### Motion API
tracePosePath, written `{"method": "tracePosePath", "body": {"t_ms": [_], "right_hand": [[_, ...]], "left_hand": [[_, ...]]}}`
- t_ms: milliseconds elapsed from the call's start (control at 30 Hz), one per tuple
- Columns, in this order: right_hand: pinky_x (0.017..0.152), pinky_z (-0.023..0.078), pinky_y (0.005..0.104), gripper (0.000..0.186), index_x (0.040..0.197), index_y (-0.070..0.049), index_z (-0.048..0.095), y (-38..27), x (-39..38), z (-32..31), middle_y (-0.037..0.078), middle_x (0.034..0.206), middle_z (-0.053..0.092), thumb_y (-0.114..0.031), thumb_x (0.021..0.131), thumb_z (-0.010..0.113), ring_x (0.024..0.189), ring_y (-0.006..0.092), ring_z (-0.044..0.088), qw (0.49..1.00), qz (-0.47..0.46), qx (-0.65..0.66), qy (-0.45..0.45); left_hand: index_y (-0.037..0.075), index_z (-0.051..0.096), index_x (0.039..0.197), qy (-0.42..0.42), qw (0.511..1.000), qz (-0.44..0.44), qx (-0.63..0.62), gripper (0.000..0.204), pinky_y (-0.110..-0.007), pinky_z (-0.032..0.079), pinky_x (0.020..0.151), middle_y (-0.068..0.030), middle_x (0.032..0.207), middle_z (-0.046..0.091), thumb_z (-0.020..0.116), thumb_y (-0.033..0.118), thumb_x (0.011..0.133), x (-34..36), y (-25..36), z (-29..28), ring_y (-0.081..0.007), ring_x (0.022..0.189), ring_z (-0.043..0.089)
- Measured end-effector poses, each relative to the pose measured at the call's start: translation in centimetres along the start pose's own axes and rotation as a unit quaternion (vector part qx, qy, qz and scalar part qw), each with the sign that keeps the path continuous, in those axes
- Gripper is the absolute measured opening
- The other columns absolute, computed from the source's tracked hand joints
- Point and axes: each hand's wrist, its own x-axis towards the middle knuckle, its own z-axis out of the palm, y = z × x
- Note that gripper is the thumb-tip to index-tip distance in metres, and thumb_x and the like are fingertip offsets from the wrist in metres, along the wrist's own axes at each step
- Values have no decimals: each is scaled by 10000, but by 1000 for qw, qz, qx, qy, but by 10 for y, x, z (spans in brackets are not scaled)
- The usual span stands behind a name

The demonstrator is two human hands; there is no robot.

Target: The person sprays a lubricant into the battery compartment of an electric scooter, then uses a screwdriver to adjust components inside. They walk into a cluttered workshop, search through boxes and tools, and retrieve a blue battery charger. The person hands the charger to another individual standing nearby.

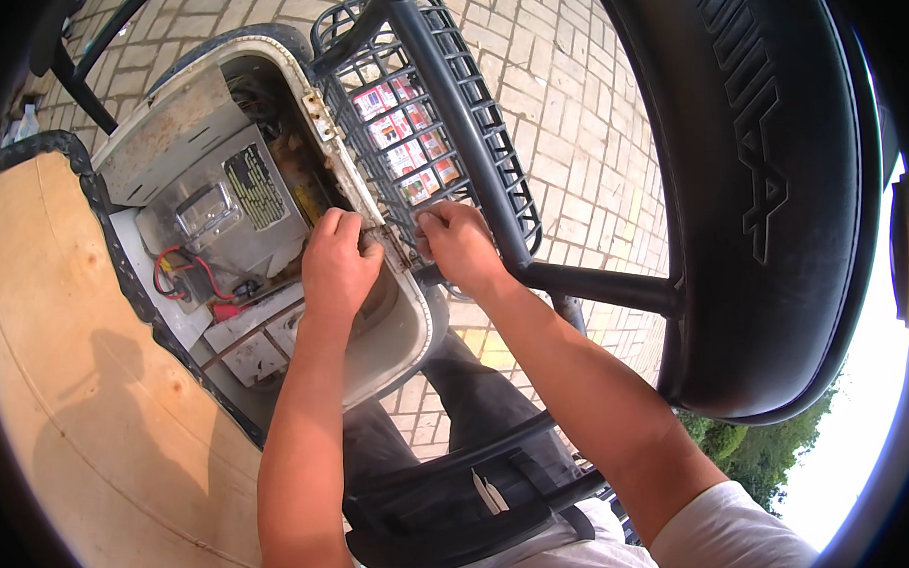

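My left hand point(342, 260) is closed, its fingers curled at the inner side of the rusty rim point(342, 153) of a cream storage compartment. Just outside that rim, my right hand point(460, 244) is closed too, thumb and fingers pressed together. Between the hands a small rusty metal bracket point(391, 248) sits on the rim. Whatever either hand pinches is hidden by the fingers. Inside the compartment lies a silver metal box point(218, 197) with a carrying handle and a dark label. Red and black wires point(196, 273) loop beside it.
A plywood seat base point(97, 377) edged in black is tipped open at left. Beyond the right hand, a black wire basket point(489, 133) holds several small printed packets point(406, 145). Black frame tubes point(605, 287) and a padded black backrest point(772, 193) stand at right, over brick paving point(568, 90).
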Motion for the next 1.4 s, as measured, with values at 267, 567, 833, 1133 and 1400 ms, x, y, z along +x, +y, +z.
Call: {"method": "tracePosePath", "body": {"t_ms": [267, 567, 833, 1133, 1400], "right_hand": [[595, 463, 264, 206, 922, 49, 622, -4, -8, -8, 65, 769, 604, -133, 951, 529, 636, 125, 548, 993, 26, 93, -63], [543, 446, 308, 316, 833, -47, 578, -2, -29, -5, 31, 674, 510, -330, 971, 548, 574, 152, 496, 912, 197, 346, -97], [856, 480, 418, 286, 986, 71, 657, 32, -24, 3, 275, 965, 657, -143, 906, 485, 920, 423, 628, 989, -29, -131, 60], [837, 491, 412, 279, 919, 64, 676, 30, -28, 5, 267, 914, 664, -124, 853, 480, 911, 413, 635, 990, -51, -129, 26], [782, 483, 414, 256, 883, 73, 666, 21, -31, 1, 265, 867, 651, -109, 841, 490, 835, 411, 624, 994, -18, -106, -2]], "left_hand": [[24, 588, 869, 3, 994, -26, -107, 200, -364, 492, 626, -108, 873, 574, 663, -22, 689, -25, 32, -20, -283, 731, 596], [40, 605, 923, -8, 995, 2, -102, 256, -391, 507, 708, -99, 877, 578, 725, 31, 697, -34, 75, -28, -292, 818, 591], [21, 630, 999, -34, 996, -39, -68, 297, -409, 481, 768, -122, 921, 569, 715, 32, 715, -48, 49, 0, -326, 904, 563], [24, 626, 941, -36, 998, -23, -38, 204, -425, 473, 773, -118, 901, 563, 683, 14, 745, -46, 39, 13, -335, 899, 547], [25, 618, 892, -48, 998, -6, -34, 232, -424, 483, 751, -113, 877, 564, 686, -2, 671, -43, 38, 10, -328, 889, 552]]}}
